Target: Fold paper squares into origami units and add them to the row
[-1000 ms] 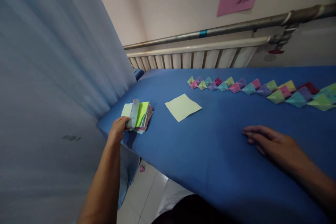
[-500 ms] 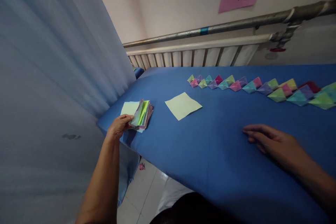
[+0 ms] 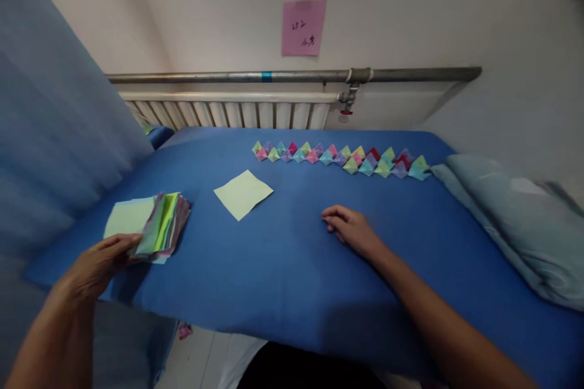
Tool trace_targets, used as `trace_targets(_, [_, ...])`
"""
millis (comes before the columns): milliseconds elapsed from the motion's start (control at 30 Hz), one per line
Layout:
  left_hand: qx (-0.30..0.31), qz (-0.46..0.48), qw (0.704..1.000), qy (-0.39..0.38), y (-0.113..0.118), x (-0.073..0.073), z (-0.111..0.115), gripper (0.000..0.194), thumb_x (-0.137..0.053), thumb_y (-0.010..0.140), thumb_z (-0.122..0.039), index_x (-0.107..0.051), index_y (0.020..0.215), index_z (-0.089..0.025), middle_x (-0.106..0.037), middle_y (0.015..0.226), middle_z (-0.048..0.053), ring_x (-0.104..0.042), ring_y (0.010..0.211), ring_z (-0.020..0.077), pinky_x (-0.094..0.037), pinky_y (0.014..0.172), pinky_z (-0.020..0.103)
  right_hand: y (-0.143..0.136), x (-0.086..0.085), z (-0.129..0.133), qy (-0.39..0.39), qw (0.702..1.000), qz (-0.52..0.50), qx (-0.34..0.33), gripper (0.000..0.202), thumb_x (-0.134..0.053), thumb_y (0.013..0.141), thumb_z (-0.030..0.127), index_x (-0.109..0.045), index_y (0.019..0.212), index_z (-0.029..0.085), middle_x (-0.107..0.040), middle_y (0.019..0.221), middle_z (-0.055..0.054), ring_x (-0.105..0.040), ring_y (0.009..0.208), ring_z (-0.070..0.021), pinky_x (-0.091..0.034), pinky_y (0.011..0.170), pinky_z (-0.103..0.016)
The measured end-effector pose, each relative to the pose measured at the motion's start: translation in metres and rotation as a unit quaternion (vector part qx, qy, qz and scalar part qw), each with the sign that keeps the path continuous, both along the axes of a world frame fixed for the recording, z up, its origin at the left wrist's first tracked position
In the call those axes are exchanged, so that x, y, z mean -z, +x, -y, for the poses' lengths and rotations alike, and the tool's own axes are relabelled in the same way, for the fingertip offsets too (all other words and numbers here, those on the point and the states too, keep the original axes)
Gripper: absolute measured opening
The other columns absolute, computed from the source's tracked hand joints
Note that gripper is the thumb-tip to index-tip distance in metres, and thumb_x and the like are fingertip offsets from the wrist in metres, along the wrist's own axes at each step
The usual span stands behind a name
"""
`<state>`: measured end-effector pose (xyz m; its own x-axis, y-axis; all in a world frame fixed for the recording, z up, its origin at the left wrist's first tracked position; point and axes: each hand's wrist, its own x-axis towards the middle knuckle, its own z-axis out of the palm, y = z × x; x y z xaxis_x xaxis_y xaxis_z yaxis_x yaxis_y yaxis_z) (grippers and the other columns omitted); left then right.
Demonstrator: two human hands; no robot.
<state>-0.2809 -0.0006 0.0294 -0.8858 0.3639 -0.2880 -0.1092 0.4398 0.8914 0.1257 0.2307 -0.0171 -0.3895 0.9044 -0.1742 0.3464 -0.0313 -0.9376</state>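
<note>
At the left end of the blue bed cover [image 3: 264,273], my left hand [image 3: 103,260] is closed on the near edge of a stack of coloured paper [image 3: 168,228]. The stack is fanned at its right side, showing green, lime, grey and pink edges. A single pale yellow-green square sheet [image 3: 244,194] lies flat between my hands, touched by neither. My right hand [image 3: 353,231] rests on the cover to the right of the sheet, its fingers curled together with nothing in them. Beyond lies a row of folded paper pieces [image 3: 326,158] in several colours.
A bluish curtain [image 3: 55,115] hangs on the left. Behind the bed run a radiator [image 3: 228,114] and a metal pipe [image 3: 191,78], below a pink note [image 3: 303,27]. A pale green-blue pillow [image 3: 515,219] lies at the right. Crumpled pink paper [image 3: 184,330] is on the floor.
My view has swung to the right, bringing the pillow and the whole folded row into sight. My left hand still holds the paper stack; the right hand's fingers look more curled.
</note>
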Motion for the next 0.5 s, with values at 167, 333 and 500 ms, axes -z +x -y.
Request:
trace_targets(167, [-0.018,0.084,0.996,0.007,-0.005,0.001,-0.002,0.012,-0.079,0.052,-0.015,-0.068,0.056,-0.016,-0.067,0.059,-0.002,-0.057,0.057,0.0103,-0.045,0.043,0.014,0.0,0.004,0.0,-0.004,1.0,-0.014,-0.009,0.024,-0.057,0.069,0.036,-0.061,0.085,0.019,-0.055,0.059,0.005,-0.039,0.038,-0.0055,-0.029,0.038,-0.02])
trace_targets(333, [0.007,0.087,0.996,0.033,-0.007,0.003,0.001,0.014,-0.078,0.065,-0.018,-0.067,0.057,-0.015,-0.067,0.059,-0.004,-0.057,0.056,0.0077,-0.046,0.05,0.015,0.001,0.001,0.0,-0.007,1.0,-0.019,-0.006,0.023,-0.056,0.068,0.035,-0.061,0.084,0.019,-0.055,0.059,0.005,-0.038,0.038,-0.0052,-0.03,0.039,-0.02])
trace_targets(500, [0.037,0.09,0.993,0.068,0.0,-0.002,0.004,0.018,-0.081,0.057,-0.016,-0.063,0.057,-0.013,-0.063,0.053,-0.002,-0.056,0.051,0.0088,-0.046,0.05,0.018,-0.003,-0.016,0.009,0.013,0.999,0.029,0.008,0.024,-0.058,0.069,0.037,-0.066,0.083,0.019,-0.058,0.057,0.003,-0.043,0.04,-0.0069,-0.034,0.04,-0.02])
